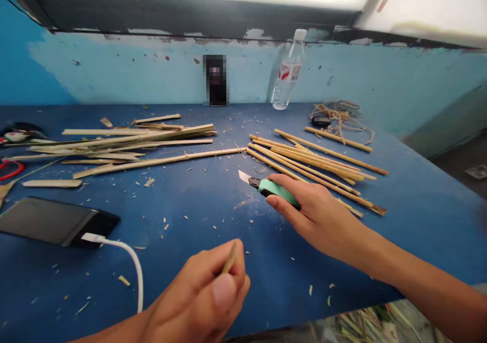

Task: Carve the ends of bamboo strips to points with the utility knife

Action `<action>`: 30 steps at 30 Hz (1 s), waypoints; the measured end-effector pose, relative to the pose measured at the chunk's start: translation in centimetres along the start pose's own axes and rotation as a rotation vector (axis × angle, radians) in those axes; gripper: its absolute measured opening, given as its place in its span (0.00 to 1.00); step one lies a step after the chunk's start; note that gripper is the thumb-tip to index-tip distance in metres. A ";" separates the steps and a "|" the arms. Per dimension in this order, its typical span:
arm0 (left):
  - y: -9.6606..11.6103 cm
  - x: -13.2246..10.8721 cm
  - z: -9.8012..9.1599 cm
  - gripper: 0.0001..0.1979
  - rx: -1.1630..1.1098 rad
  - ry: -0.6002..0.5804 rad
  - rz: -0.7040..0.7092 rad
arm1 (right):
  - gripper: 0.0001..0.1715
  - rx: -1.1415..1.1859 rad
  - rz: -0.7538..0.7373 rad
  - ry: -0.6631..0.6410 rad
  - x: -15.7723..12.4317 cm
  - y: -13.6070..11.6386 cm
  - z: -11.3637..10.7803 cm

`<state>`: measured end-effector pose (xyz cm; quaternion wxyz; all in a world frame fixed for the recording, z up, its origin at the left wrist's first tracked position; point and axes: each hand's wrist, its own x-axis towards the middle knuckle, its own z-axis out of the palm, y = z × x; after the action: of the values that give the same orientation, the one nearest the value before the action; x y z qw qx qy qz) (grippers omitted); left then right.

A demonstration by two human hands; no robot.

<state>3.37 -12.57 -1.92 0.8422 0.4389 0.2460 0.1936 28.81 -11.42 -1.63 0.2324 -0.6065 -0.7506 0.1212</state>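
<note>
My right hand (pixel 310 206) is closed around a utility knife (pixel 279 191) with a green handle. Its bare blade points up and left over the blue table (pixel 182 201). Nearer to me, my left hand (pixel 213 287) pinches a thin wooden strip (pixel 230 258) between thumb and curled fingers; only a short end of it shows. Just beyond the knife lie several slender round sticks (pixel 315 158), fanned out side by side. A loose pile of flat split strips (pixel 133 140) covers the left part of the table.
At left lies a dark device (pixel 57 221) with a white cable (pixel 135 262). A plastic bottle (pixel 289 74) and a blurred dark phone-like object (pixel 217 81) stand by the wall. Twine (pixel 342 117) sits at back right. Small shavings dot the table; scraps (pixel 373 325) lie below its front edge.
</note>
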 end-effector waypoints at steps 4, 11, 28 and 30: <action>0.4 0.6 -1.0 0.21 -0.196 -0.105 -0.024 | 0.21 -0.100 -0.036 -0.059 -0.1 0.2 0.3; 0.9 1.8 -0.9 0.23 -0.203 -0.026 0.030 | 0.23 -0.262 -0.106 -0.100 -0.2 0.9 1.4; 0.4 1.7 -0.9 0.19 -0.185 0.135 0.042 | 0.20 0.113 -0.334 0.179 -1.3 0.3 0.9; 0.5 1.6 -0.8 0.18 -0.183 0.162 0.039 | 0.22 0.078 -0.411 0.187 -1.6 -0.1 0.6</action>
<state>4.12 -10.94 -2.31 0.8522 0.3480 0.2860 0.2663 28.66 -12.93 -2.39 0.3441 -0.4399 -0.8284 0.0435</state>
